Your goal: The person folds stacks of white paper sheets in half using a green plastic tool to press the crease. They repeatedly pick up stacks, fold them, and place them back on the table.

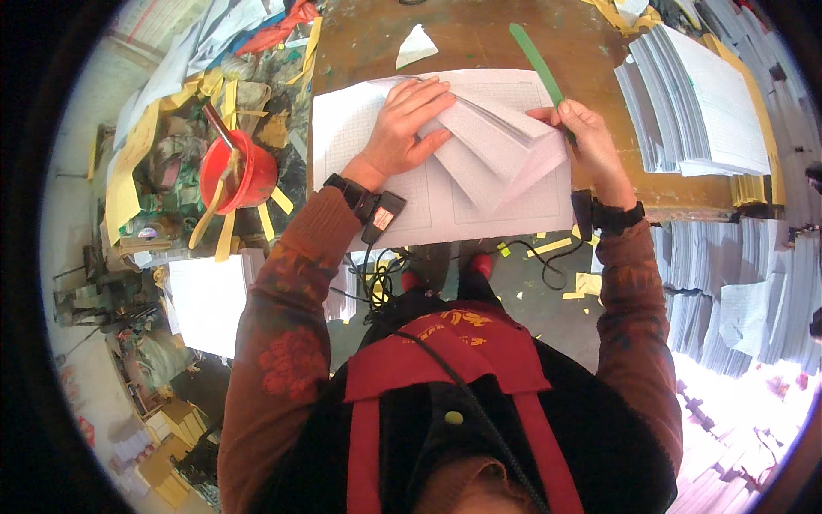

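Note:
Printed grid-lined paper sheets (392,205) lie spread at the edge of a wooden table (475,38). My left hand (411,128) rests flat, fingers spread, on the upper part of a partly folded sheet (494,148) over them. At the right side of the sheets, my right hand (584,135) holds a flat green strip (536,61) between thumb and fingers, its far end pointing away from me. The fingers of this hand are beside the raised corner of the folded paper. Whether they also grip the paper cannot be told.
A red bucket (260,173) with a brush (221,128) stands at the left among yellow paper scraps. A torn white paper piece (417,46) lies beyond the sheets. Stacked paper (713,103) stands at the right. Cables (385,270) hang below the table edge.

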Tool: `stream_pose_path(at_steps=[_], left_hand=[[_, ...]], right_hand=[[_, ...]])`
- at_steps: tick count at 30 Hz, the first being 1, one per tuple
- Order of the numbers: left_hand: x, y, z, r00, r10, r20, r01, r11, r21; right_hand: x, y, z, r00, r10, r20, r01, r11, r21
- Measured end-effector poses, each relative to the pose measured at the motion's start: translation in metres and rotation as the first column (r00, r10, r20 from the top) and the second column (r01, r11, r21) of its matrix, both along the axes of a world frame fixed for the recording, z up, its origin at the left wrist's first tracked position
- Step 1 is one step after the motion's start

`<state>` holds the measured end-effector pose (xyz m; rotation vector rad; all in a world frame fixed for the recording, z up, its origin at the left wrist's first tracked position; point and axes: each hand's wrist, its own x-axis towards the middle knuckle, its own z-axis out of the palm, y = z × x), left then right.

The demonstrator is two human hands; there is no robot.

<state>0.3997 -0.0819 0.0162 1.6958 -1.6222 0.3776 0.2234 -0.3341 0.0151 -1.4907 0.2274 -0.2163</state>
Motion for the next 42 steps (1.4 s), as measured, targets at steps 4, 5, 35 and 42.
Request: stream_pose_path(at_steps=[4, 5, 35, 42], left_hand=[[0.002, 0.001, -0.003, 1.0, 0.019, 0.005, -0.019, 1.0, -0.023], [0.002, 0.0, -0.004, 1.0, 0.022, 0.007, -0.021, 0.999, -0.024], [0.003, -0.003, -0.002, 0.999, 0.036, 0.01, -0.037, 0.999, 0.039], [-0.001, -0.003, 0.001, 1.0, 0.028, 0.001, -0.028, 1.0, -0.002]], right_hand=[[-0.005, 0.008, 0.0, 0.999, 0.053, -0.005, -0.053, 0.995, -0.079], [-0.006, 0.01, 0.0, 0.999, 0.042, 0.003, -0.041, 0.994, -0.102], [0.0, -0.01, 0.004, 0.987, -0.145, -0.074, 0.135, 0.982, -0.131], [-0.052, -0.062, -0.007, 0.89, -0.037, -0.454, -0.278, 0.745, -0.606]])
